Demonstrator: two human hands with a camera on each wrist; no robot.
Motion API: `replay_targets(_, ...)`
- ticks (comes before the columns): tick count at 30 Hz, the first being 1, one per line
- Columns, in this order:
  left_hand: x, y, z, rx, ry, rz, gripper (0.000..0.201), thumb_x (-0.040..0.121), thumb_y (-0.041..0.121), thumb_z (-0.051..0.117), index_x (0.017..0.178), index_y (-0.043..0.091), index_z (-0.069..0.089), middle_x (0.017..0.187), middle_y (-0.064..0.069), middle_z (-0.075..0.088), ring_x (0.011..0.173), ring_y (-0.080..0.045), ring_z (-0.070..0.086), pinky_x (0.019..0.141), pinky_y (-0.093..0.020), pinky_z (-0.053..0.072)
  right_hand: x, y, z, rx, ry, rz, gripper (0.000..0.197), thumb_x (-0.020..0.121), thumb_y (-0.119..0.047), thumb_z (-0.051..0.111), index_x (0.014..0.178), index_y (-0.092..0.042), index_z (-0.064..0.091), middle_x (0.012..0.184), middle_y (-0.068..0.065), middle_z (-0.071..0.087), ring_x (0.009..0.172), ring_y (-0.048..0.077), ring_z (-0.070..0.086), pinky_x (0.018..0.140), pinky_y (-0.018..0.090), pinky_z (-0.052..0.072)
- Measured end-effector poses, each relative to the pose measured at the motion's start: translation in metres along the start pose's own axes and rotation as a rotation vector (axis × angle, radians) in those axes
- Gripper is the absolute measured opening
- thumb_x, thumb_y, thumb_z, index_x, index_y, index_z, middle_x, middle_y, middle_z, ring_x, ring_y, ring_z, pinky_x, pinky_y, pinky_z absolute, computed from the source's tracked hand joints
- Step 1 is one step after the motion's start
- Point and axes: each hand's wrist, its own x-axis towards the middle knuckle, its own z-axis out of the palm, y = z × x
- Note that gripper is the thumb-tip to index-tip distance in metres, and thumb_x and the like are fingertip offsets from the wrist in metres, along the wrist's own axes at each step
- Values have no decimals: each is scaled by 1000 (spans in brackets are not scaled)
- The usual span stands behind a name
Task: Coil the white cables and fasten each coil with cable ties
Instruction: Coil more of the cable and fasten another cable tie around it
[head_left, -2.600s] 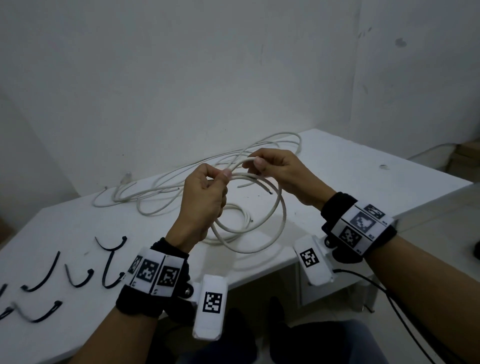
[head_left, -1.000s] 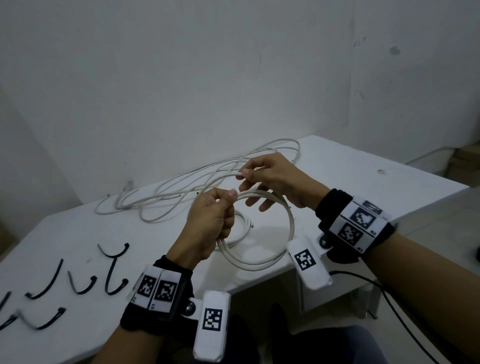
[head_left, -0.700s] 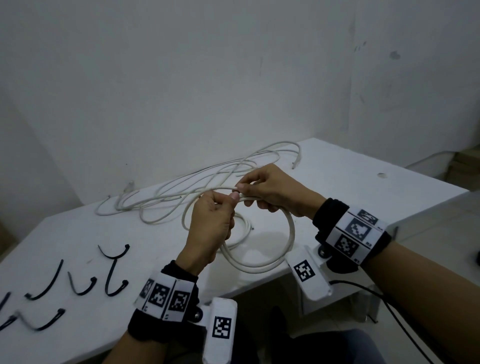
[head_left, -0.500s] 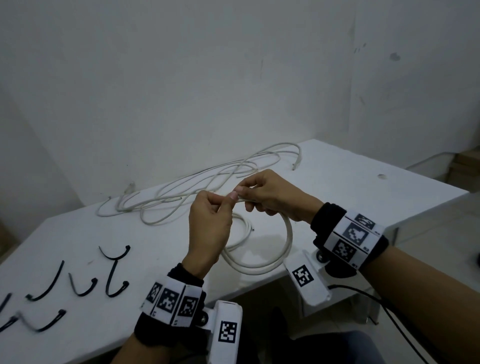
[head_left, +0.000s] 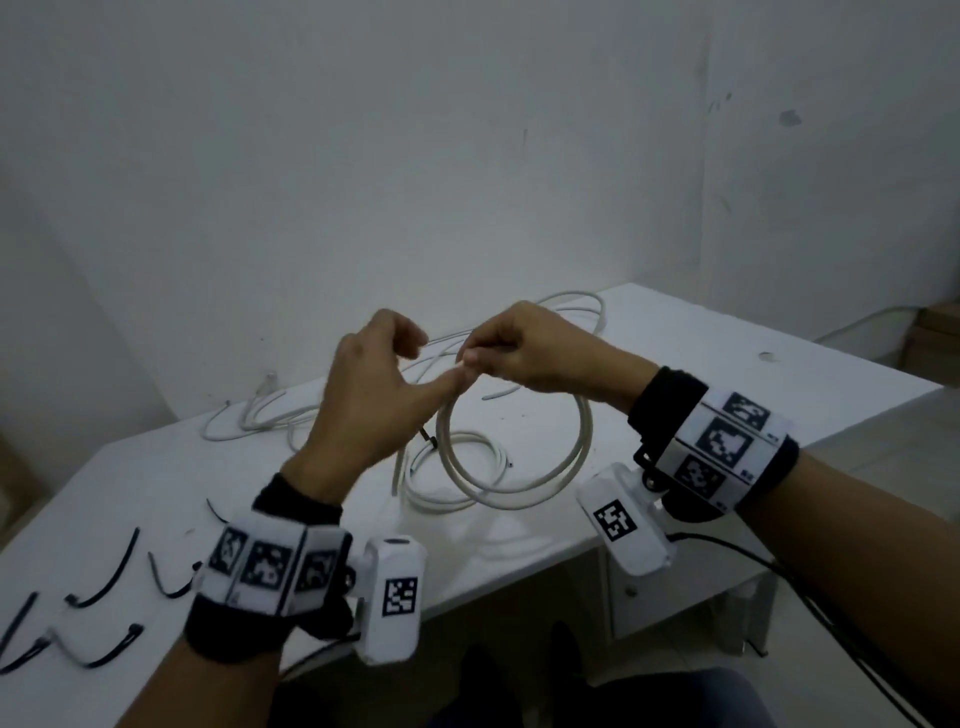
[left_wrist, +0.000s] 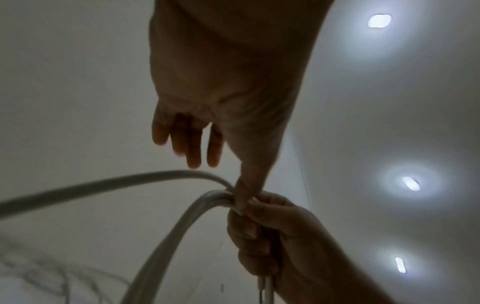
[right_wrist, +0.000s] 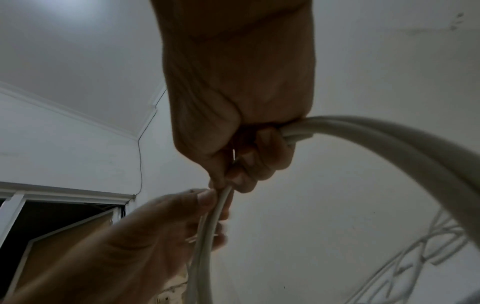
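A white cable coil (head_left: 583, 439) hangs in the air above the white table (head_left: 727, 374). My right hand (head_left: 478, 358) grips its top, fingers curled round the bundled turns (right_wrist: 389, 133). My left hand (head_left: 434, 365) is beside it with the fingers (left_wrist: 192, 152) spread and lifted off the cable. Only the left thumb (right_wrist: 205, 199) touches the strands, right at the right hand's pinch. One loose strand (left_wrist: 103, 183) runs off to the left.
A smaller white coil (head_left: 470, 451) lies on the table under the hanging one. Loose white cables (head_left: 270, 415) sprawl along the back by the wall. Several black cable ties (head_left: 104, 582) lie at the near left. The table's front edge is just below my wrists.
My left hand has let go of the coil and opened, keeping only its thumb on the cable. The right hand now holds the coil's top alone. Both hands rose slightly.
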Motion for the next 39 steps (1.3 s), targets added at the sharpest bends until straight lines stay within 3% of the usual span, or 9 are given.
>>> replay_targets(4, 15, 7, 0, -784, -420, -157, 12, 95, 19, 54, 97, 10, 62, 71, -6, 64, 58, -22, 63, 60, -34, 54, 9, -12, -14, 20, 95, -110, 18, 93, -19, 58, 97, -11, 74, 71, -12, 62, 64, -3, 55, 65, 15, 40)
replay_targets(7, 17, 22, 2, -1029, -366, -294, 29, 98, 31, 43, 76, 21, 59, 49, 6, 30, 36, -6, 26, 39, -19, 20, 14, -17, -17, 68, 199, -182, 19, 92, -16, 59, 106, -10, 72, 83, -3, 71, 75, 4, 62, 73, 19, 47)
replay_targets(11, 15, 31, 12, -1031, -171, -254, 27, 100, 32, 46, 77, 18, 49, 46, 10, 26, 37, -3, 19, 37, -16, 14, 17, -13, -14, 252, 237, -114, 34, 92, -18, 60, 125, -18, 54, 62, -5, 57, 58, 3, 52, 63, 18, 42)
replay_targets(14, 15, 32, 17, -1045, -48, -267, 26, 100, 26, 49, 75, 17, 46, 44, 10, 31, 35, -4, 22, 35, -14, 20, 12, -6, -15, 159, 350, -92, 40, 89, -24, 63, 125, -16, 49, 90, 2, 61, 83, 14, 57, 76, 26, 43)
replay_targets(18, 25, 24, 14, -1143, 152, -356, 29, 99, 22, 51, 73, 17, 42, 42, 10, 30, 33, -5, 21, 35, -14, 19, -22, -3, 10, 121, 749, -81, 20, 87, -34, 59, 87, -14, 58, 72, 0, 61, 65, 16, 55, 63, 32, 45)
replay_targets(21, 30, 18, 14, -1234, 246, -396, 30, 99, 21, 51, 71, 17, 40, 41, 10, 29, 33, -5, 20, 34, -15, 18, -56, -10, 47, 468, 355, 230, 40, 93, -50, 48, 77, -13, 52, 54, 5, 62, 41, 19, 55, 39, 24, 37)
replay_targets(24, 30, 18, 17, -1313, 244, -415, 30, 100, 20, 50, 71, 18, 40, 42, 10, 27, 34, -5, 19, 33, -16, 18, -73, -6, 82, 645, 124, 507, 42, 90, -60, 44, 92, -18, 46, 77, 10, 70, 52, 22, 66, 37, 23, 44)
replay_targets(30, 20, 6, 24, -1378, 133, -461, 34, 101, 21, 46, 69, 21, 35, 40, 11, 23, 31, -3, 17, 31, -13, 16, -41, 24, 90, 1519, 665, 688, 28, 92, 6, 49, 116, -5, 40, 85, 19, 59, 66, 25, 63, 55, 31, 55)
replay_targets(39, 5, -21, 37, -1429, 69, -520, 36, 101, 23, 44, 67, 22, 34, 42, 11, 21, 32, -3, 18, 31, -15, 16, -37, 20, 63, 1499, 617, 568, 22, 95, -4, 44, 88, -11, 64, 73, 5, 62, 64, 17, 56, 65, 27, 48)
